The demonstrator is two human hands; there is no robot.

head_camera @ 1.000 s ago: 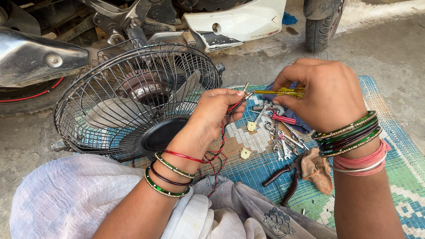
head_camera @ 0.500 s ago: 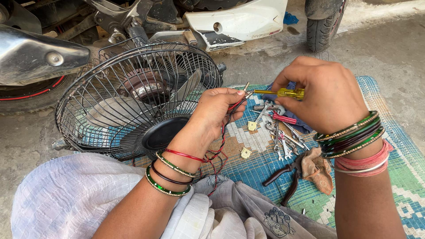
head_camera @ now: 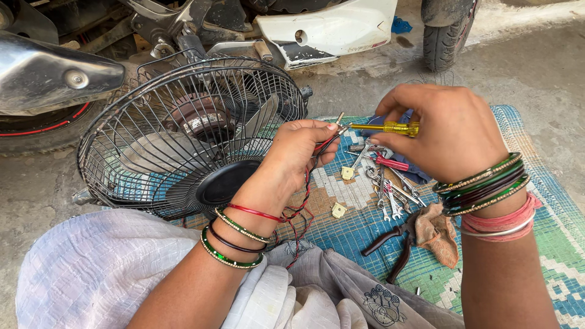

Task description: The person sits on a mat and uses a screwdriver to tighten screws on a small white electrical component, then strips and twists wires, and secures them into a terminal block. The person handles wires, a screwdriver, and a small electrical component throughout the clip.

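**Two hands, a yellow-handled screwdriver and red wires beside a caged fan**

The right hand is closed around a screwdriver with a clear yellow handle, its slim metal shaft running toward nine o'clock. The tip meets the left hand, whose thumb and fingers are pinched shut on thin red wires; these hang twisted below the wrist toward six o'clock. Whether the tip actually touches the wires is too small to tell.

Both wrists are bent inward, palms half facing each other, each ringed with glassy green, dark and red bangles.

At nine o'clock from the left hand lies a table fan, tilted on its back, with a round black wire cage, grey blades and a smooth black hub cap. At five o'clock from the grip, a woven plastic mat in blue, green and white bears loose tools rather than any box: a cluster of small steel spanners, a red-handled tool, black-handled pliers partly under a crumpled brown rag, and two small pale fittings. Pale checked cloth covers the lap at seven o'clock. At twelve o'clock stands a parked scooter with white body panel, a tyre, on rough concrete.
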